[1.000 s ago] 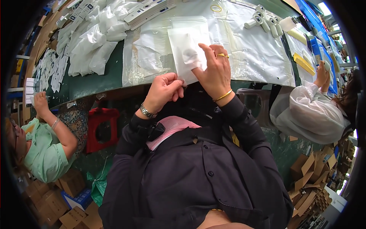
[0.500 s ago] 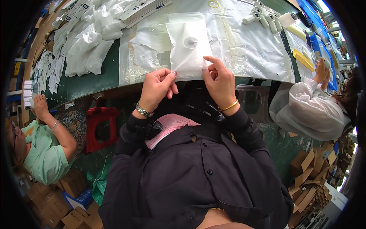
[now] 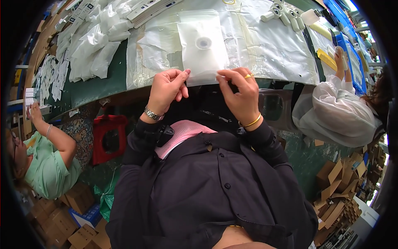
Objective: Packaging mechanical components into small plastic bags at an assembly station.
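A frosted plastic bag lies flat at the table's near edge, on top of more clear plastic sheets or bags. A round pale shape with a grey centre shows in its upper middle; whether it is inside or beneath is unclear. My left hand, with a metal watch, pinches the bag's near left corner between thumb and forefinger. At the near right corner, the thumb and forefinger of my right hand are pinched on the bag's edge. My right hand wears a ring and a gold bracelet.
White pouches are heaped at the left, beside a stack of flat printed pieces. White cylindrical devices lie at the far right. Co-workers sit on both sides; a red stool stands at the left, cardboard boxes behind right.
My right hand has turned, and its fingers have come closer together at the bag's edge. The slanting crease across the bag has gone. My left hand has shifted slightly.
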Available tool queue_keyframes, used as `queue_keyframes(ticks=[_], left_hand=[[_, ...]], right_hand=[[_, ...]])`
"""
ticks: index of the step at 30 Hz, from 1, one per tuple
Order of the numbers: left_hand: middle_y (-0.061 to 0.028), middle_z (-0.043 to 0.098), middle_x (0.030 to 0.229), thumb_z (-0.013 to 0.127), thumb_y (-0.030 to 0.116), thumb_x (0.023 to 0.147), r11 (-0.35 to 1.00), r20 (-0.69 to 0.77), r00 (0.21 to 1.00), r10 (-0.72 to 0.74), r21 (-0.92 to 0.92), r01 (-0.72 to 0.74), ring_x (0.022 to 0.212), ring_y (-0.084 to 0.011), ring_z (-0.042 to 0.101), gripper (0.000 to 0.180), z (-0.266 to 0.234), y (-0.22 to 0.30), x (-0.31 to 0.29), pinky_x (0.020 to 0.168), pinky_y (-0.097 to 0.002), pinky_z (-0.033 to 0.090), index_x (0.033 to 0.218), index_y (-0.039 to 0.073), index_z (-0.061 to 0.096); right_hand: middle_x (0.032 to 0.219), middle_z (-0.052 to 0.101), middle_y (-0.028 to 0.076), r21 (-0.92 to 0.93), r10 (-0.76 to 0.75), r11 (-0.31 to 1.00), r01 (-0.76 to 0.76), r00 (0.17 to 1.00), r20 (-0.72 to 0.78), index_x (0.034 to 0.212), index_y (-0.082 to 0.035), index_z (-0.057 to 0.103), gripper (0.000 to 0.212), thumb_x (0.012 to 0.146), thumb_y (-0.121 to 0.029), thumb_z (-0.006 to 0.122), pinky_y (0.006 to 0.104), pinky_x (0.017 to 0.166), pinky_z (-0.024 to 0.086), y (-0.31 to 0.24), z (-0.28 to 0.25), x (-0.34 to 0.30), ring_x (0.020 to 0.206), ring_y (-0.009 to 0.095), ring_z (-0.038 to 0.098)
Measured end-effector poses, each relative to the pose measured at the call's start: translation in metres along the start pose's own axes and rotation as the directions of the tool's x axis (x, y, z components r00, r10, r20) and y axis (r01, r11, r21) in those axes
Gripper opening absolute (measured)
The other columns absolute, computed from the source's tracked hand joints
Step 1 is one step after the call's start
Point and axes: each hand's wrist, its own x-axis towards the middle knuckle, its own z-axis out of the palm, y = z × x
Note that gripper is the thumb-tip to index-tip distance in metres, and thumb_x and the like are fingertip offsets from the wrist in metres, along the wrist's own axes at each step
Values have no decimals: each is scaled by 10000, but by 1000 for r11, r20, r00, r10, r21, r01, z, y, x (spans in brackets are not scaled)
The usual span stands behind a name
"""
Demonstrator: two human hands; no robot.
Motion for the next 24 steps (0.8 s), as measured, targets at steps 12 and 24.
queue_keyframes(ticks=[12,24], left_hand=[[-22,645,611,679,302,1094,996,-31,999,45,82,-42,461,-59,491,355,5,3,-4,446,-234,329,867,35,735],[22,611,623,642,233,1109,994,1,995,101,49,-101,450,-41,457,283,-11,-23,2,423,-217,270,925,32,718]], right_hand=[[914,669,118,114,-87,992,61,968,236,926,-68,718,167,845,-166,827,435,818,545,-8,41,25,890,352,670],[975,647,88,-144,-249,944,298,926,285,884,-71,668,232,901,-297,717,393,925,497,-1,60,7,1007,262,647]])
